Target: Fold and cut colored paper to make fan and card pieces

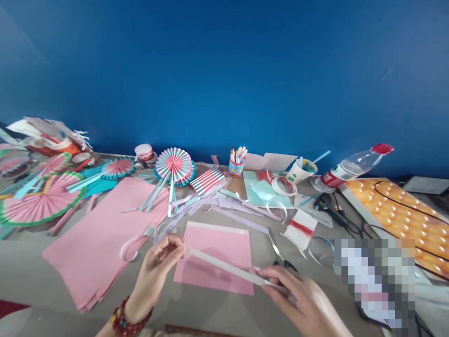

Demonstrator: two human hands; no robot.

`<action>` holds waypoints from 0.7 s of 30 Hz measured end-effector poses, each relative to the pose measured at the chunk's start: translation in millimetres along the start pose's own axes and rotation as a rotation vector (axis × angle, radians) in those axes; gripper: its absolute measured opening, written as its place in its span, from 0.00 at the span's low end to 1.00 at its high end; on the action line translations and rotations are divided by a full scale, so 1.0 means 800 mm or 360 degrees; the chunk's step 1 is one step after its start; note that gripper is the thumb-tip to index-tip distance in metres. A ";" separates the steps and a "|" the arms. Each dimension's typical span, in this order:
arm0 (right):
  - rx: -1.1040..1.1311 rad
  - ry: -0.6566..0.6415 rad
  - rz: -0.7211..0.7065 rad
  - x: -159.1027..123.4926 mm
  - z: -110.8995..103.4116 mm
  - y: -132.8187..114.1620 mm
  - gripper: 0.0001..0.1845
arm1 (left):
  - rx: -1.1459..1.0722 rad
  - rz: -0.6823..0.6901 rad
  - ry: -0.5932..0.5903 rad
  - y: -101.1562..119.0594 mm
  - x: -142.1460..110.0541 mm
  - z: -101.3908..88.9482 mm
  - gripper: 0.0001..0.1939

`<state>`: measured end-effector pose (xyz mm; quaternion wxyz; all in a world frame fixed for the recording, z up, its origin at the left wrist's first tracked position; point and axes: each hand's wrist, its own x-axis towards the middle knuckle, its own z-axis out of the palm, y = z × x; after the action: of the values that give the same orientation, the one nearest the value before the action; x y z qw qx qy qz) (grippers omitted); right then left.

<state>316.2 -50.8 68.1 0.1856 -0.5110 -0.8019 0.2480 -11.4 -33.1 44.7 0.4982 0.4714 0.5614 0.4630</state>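
My left hand (162, 262), with a beaded bracelet (128, 320) on its wrist, pinches one end of a long whitish strip that looks like tape (224, 266). The other end is between the fingers of my right hand (301, 297). A small pink thing shows at my right fingertips; its kind is unclear. The strip is stretched at a slant above a pink paper sheet (210, 281). Along that sheet's far edge runs a pale band (217, 228). Scissors (277, 248) lie beyond my right hand, their handles partly hidden.
Left lies a stack of pink paper (94, 238), with pleated paper fans (173, 166) behind. Lilac paper strips (238, 215), tape rolls (284, 186), a pen cup (236, 166) and a tilted bottle (351, 169) stand or lie toward the blue wall. A yellow padded item (403, 215) is at right.
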 end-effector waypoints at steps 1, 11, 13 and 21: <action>-0.0038 0.0021 -0.0022 -0.003 0.001 0.004 0.10 | 0.0081 0.0004 0.0022 -0.005 -0.003 -0.005 0.11; -0.0360 0.0015 -0.0023 -0.017 0.034 0.004 0.12 | 0.0724 0.0362 0.0071 -0.051 -0.030 -0.022 0.09; -0.0408 -0.0028 -0.0027 -0.015 0.039 0.000 0.13 | 0.0786 0.0392 0.0095 -0.056 -0.033 -0.025 0.09; -0.0545 -0.0097 0.0027 -0.015 0.049 -0.001 0.13 | 0.1106 0.0468 0.0109 -0.070 -0.042 -0.033 0.08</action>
<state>299.0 -70.4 36.6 0.0692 -0.5341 -0.8333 0.1247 -39.5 -74.4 -5.0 0.2178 0.6720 0.6277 0.3271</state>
